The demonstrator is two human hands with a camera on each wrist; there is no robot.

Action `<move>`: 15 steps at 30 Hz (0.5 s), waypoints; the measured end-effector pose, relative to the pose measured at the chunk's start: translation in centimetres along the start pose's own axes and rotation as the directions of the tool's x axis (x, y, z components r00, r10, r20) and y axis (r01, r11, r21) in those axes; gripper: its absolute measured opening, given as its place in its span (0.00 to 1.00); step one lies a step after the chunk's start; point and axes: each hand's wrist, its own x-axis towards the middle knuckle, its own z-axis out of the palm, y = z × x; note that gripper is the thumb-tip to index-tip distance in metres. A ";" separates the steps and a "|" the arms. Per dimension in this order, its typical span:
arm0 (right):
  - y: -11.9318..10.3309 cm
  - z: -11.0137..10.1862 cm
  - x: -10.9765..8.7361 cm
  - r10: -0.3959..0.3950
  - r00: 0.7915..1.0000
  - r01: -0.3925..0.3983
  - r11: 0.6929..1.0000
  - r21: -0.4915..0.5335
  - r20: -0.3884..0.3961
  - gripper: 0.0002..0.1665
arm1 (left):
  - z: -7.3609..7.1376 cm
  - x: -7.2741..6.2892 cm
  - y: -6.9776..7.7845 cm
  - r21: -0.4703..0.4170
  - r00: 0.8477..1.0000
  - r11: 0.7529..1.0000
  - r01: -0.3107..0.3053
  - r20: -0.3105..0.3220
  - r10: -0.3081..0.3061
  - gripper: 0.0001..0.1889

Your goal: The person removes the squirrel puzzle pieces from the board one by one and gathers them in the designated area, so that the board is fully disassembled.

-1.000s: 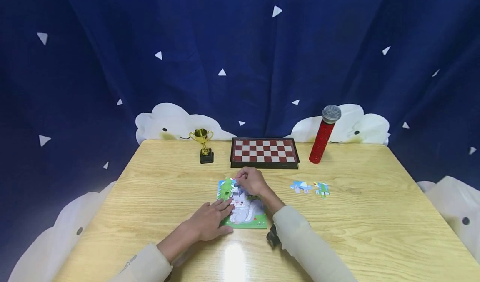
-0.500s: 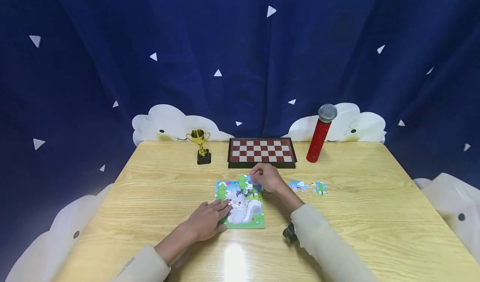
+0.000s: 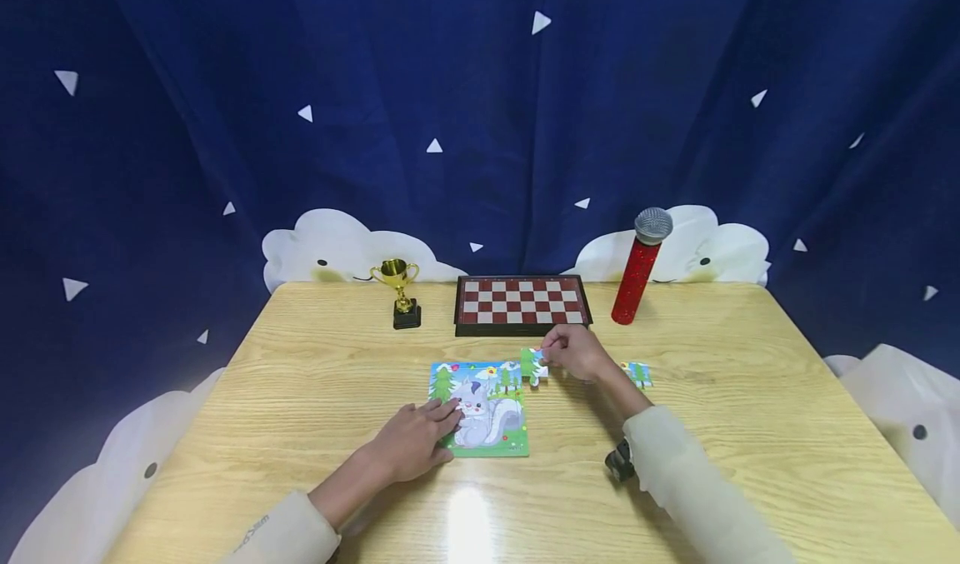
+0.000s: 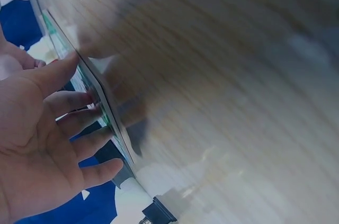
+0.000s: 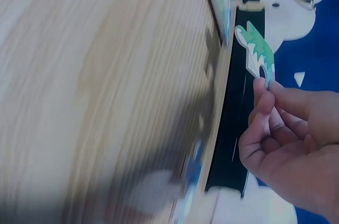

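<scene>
**Right hand [image 3: 576, 352] pinches a tree piece [image 3: 531, 367] beside the squirrel puzzle [image 3: 491, 431]**

The thumb and fingertips of the right hand are closed on one edge of the tree piece, green with white-fringed branches. The piece is tilted and raised clear of the surface [image 3: 360, 347], just right of the far right corner of the squirrel puzzle. The left hand [image 3: 415, 441] is spread wide, its fingertips resting on the left side of the puzzle and its thumb at the near left corner. The puzzle lies flat in the middle of the surface and shows a grey squirrel on green ground, with trees and flowers about it.

Farther right on the wood-grain surface lies a loose piece [image 3: 641, 373] with a green tree, partly hidden by the right wrist. Both forearms wear pale sleeves [image 3: 675, 464].

Along the far side stand a gold trophy [image 3: 397, 277] on a black base at left, a red-and-white checkered board [image 3: 523, 306] in a dark frame at centre, and a red microphone [image 3: 636, 281] with a silver head at right. Behind them hangs a dark blue curtain [image 3: 375, 89] with white triangles.
</scene>
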 end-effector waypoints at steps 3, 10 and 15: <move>0.9 -0.9 0.1 0.034 0.999 -0.033 0.999 -0.040 0.006 0.04 | 0.0 0.0 0.0 0.003 1.000 1.000 0.001 0.000 -0.001 0.31; 2.5 -2.2 0.2 0.093 0.995 -0.091 0.993 -0.072 0.028 0.04 | -0.1 0.0 0.1 0.013 1.000 1.000 0.001 -0.001 -0.001 0.31; 3.1 -2.3 0.1 0.117 0.992 -0.112 0.988 -0.108 0.042 0.06 | -0.2 0.0 0.2 0.009 1.000 1.000 0.002 0.006 -0.002 0.31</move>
